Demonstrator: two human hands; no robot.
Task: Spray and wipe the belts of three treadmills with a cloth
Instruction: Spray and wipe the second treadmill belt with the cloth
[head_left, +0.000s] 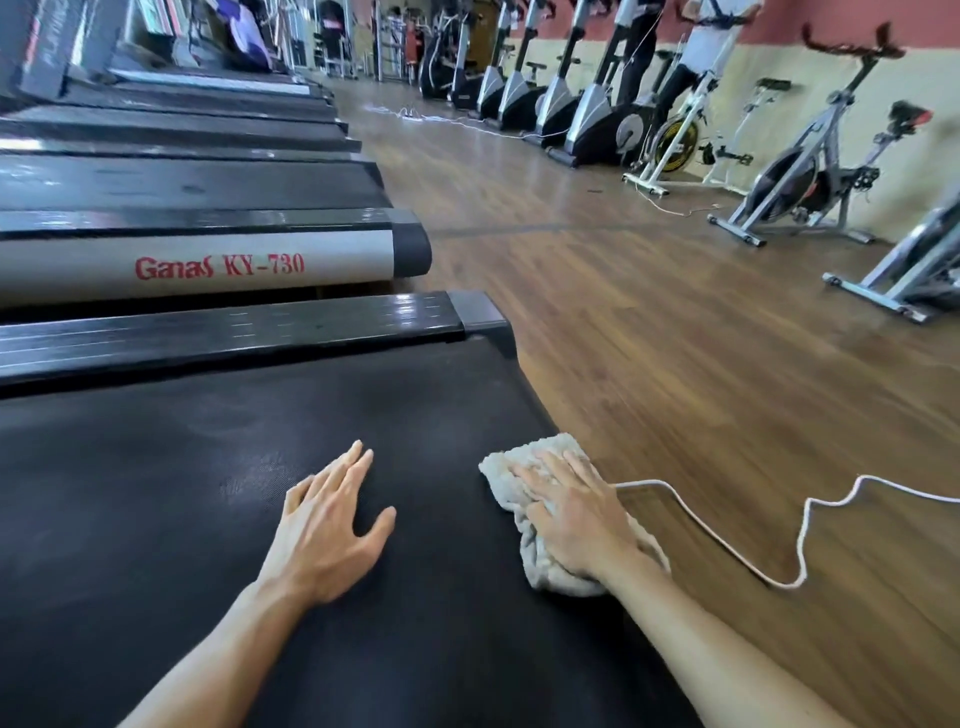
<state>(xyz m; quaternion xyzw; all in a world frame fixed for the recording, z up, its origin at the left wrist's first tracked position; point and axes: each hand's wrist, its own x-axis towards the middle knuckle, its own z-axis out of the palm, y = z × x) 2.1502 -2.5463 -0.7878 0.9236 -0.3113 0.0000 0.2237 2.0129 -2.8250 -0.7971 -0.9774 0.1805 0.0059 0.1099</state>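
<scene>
Nearest the camera, on the black belt of a treadmill, two bare forearms are reaching forward. The left hand is lying flat on the belt with its fingers straight and slightly spread, grasping nothing and seemingly bracing the body. The right hand is pressing down on a pale terry cloth, its fingers extended over the fabric rather than curled round it; the cloth is sitting crumpled at the belt's rear edge, just beside the wooden floor. It looks soft, light and limp, so it will likely bunch under a push; a flat palm on its middle should be keeping it spread. No spray bottle is showing. Just beside the cloth, a white cable is snaking across the floor. Beyond the belt's glossy side rail, a grey treadmill rail is reading "Ganas KY-730", and more treadmill decks are receding in a row. Well apart, across the floor, exercise bikes and elliptical trainers are lining the far wall.
</scene>
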